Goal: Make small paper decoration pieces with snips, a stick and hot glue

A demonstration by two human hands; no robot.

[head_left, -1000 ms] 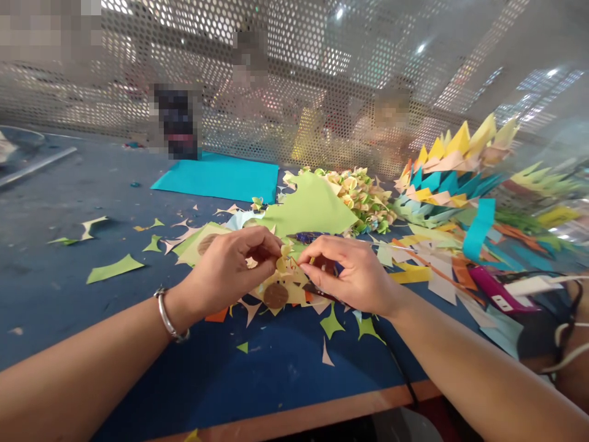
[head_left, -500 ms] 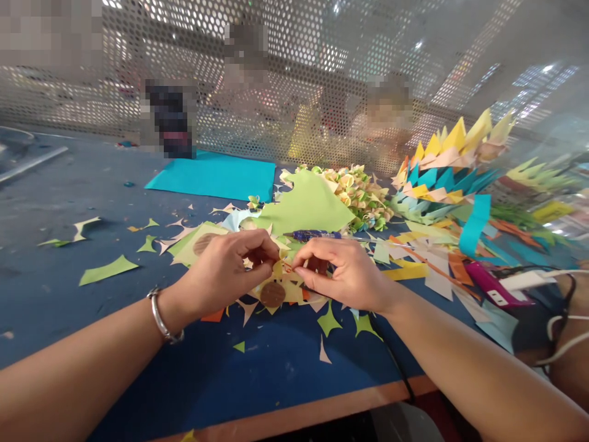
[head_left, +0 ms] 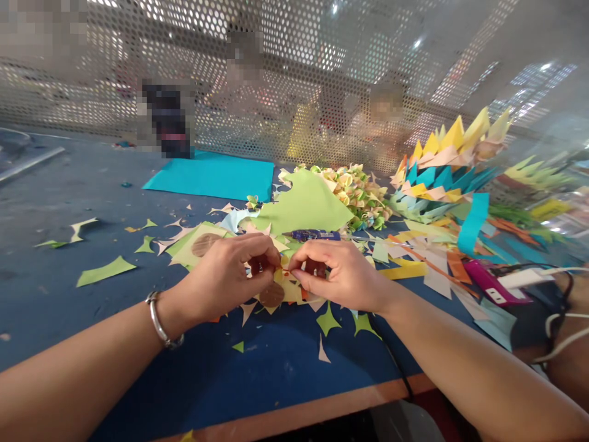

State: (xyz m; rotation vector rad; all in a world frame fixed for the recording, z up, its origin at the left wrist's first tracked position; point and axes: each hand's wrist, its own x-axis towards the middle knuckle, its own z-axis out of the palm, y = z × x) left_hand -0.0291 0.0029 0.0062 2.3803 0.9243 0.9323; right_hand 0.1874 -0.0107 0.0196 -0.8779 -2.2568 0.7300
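Observation:
My left hand (head_left: 234,267), with a silver bracelet (head_left: 159,319) on its wrist, pinches a small yellow paper piece (head_left: 278,277). My right hand (head_left: 338,270) is closed too, thumb and forefinger together at a tiny orange-red bit between the hands; what exactly it grips is too small to tell. Below the fingertips lies a brown disc (head_left: 272,294) on paper scraps; another disc (head_left: 205,244) is left of my left hand. Behind the hands are a blue pen (head_left: 315,235) and a light green sheet (head_left: 308,205).
A pile of folded paper pieces (head_left: 361,190) stands behind the green sheet, a turquoise sheet (head_left: 216,175) at the back left. Spiky layered paper shapes (head_left: 442,169) and a magenta power strip (head_left: 494,283) are at the right. Paper scraps dot the blue table (head_left: 184,393).
The fingertips of both hands have drawn slightly closer together, and the yellow piece between them shows less. Otherwise the hands are almost unmoved.

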